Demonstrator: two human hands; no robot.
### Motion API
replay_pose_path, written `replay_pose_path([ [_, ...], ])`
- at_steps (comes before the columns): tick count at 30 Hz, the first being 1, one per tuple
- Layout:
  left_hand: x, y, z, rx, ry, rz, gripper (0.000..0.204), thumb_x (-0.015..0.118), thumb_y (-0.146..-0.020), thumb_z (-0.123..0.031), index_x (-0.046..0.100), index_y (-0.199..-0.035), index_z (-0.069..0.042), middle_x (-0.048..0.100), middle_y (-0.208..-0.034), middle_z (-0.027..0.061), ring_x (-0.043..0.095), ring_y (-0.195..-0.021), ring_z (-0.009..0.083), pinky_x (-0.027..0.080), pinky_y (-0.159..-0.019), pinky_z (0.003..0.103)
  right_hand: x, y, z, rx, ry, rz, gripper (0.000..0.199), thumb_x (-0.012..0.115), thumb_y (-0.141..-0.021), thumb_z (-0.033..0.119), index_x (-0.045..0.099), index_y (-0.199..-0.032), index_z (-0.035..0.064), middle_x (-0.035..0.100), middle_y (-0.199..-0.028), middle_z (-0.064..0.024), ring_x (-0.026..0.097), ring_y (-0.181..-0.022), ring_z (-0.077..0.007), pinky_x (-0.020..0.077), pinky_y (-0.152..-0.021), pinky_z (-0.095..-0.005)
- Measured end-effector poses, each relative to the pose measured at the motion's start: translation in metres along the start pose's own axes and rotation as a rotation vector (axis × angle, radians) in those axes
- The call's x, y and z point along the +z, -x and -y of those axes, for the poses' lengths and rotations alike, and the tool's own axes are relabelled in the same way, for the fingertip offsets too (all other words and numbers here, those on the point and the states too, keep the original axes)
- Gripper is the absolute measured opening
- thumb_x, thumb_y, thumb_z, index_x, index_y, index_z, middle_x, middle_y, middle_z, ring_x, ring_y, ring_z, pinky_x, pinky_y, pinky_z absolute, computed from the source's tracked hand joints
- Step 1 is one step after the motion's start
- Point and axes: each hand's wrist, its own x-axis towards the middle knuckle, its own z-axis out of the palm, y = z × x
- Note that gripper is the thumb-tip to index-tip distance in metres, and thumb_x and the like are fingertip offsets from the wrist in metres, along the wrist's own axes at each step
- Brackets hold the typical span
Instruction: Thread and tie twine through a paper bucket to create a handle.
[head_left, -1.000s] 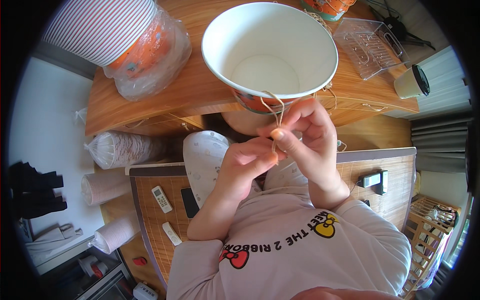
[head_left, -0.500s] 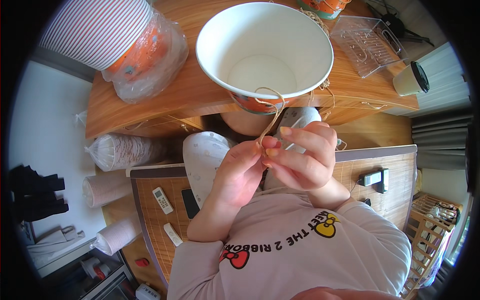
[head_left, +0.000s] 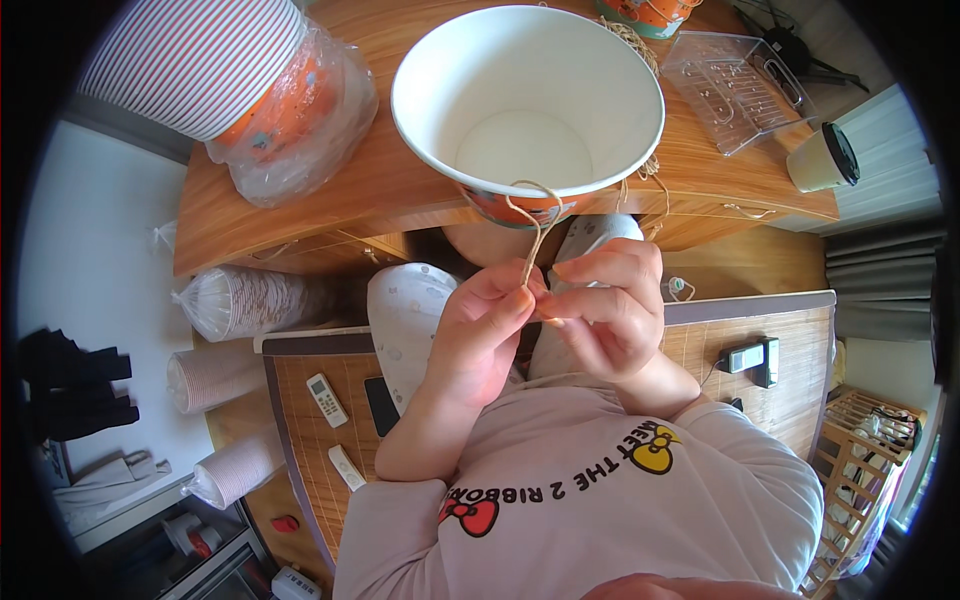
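Observation:
Between thumb and fingertips, my left hand (head_left: 482, 325) pinches a looped piece of thin brown twine (head_left: 538, 240). The loop rises from the fingers and arches to the near rim of a large white-lined paper bucket (head_left: 530, 100), orange outside. My right hand (head_left: 612, 310) meets the left one fingertip to fingertip, closed in a pinch at the base of the loop. The twine's ends and any knot are hidden by the fingers. The bucket stands upright at the desk's front edge, above my knees.
On the wooden desk (head_left: 340, 215) are a stack of paper buckets (head_left: 200, 65) partly in plastic, a twine bundle (head_left: 630, 45), a clear tray (head_left: 735, 95) and a lidded cup (head_left: 822, 160). Remotes (head_left: 326, 399) lie on the mat beside me. Bagged cup stacks (head_left: 240, 302) stand at left.
My right hand's fingers have drawn closer together and shifted slightly left, against the left fingertips. The twine loop has turned, so its two strands now show more apart.

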Motion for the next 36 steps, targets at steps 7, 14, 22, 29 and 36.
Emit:
replay_pose_path([
  [7,0.003,0.000,0.001,0.066,-0.029,0.001,0.009,0.067,-0.090,-0.013,0.066,-0.093,-0.005,0.058,-0.094,0.0007,0.051,-0.092,0.0116,0.037,-0.086,0.028,-0.001,0.001,0.000,-0.008,0.010,-0.040,0.018,0.077,-0.071,0.010,0.069,-0.087,0.0110,0.066,-0.093,-0.0023,0.055,-0.082,-0.0210,0.0424,-0.076,-0.0318],
  [14,0.003,0.000,-0.003,0.091,-0.082,-0.012,0.012,0.067,-0.091,-0.014,0.069,-0.097,-0.004,0.055,-0.099,0.0029,0.051,-0.092,0.0125,0.038,-0.086,0.027,0.003,0.013,0.003,0.234,-0.310,-0.028,0.024,0.078,-0.077,0.015,0.065,-0.096,0.0065,0.064,-0.093,-0.0065,0.055,-0.085,-0.0233,0.0438,-0.075,-0.0335],
  [22,-0.001,0.003,-0.005,0.206,-0.462,-0.014,0.028,0.061,-0.094,-0.026,0.070,-0.099,0.000,0.055,-0.099,0.0068,0.048,-0.096,0.0169,0.041,-0.086,0.033,0.001,0.038,-0.002,0.460,-0.406,0.233,0.020,0.075,-0.081,0.010,0.063,-0.096,0.0045,0.064,-0.086,-0.0048,0.056,-0.084,-0.0235,0.0433,-0.076,-0.0342],
  [29,-0.015,-0.002,0.001,0.308,-0.751,0.069,0.013,0.068,-0.086,-0.006,0.073,-0.098,-0.005,0.057,-0.093,0.0034,0.052,-0.092,0.0123,0.042,-0.081,0.026,0.000,0.045,-0.007,0.508,-0.460,0.210,0.016,0.072,-0.081,0.005,0.064,-0.095,0.0037,0.064,-0.085,-0.0064,0.057,-0.081,-0.0238,0.0437,-0.073,-0.0340],
  [36,-0.015,-0.003,0.002,0.354,-0.791,0.074,0.013,0.075,-0.078,-0.003,0.073,-0.091,-0.006,0.059,-0.090,0.0021,0.055,-0.088,0.0114,0.043,-0.076,0.024,0.000,0.048,-0.007,0.507,-0.463,0.218,0.015,0.071,-0.081,0.003,0.064,-0.095,0.0036,0.062,-0.085,-0.0071,0.057,-0.080,-0.0236,0.0441,-0.071,-0.0335],
])
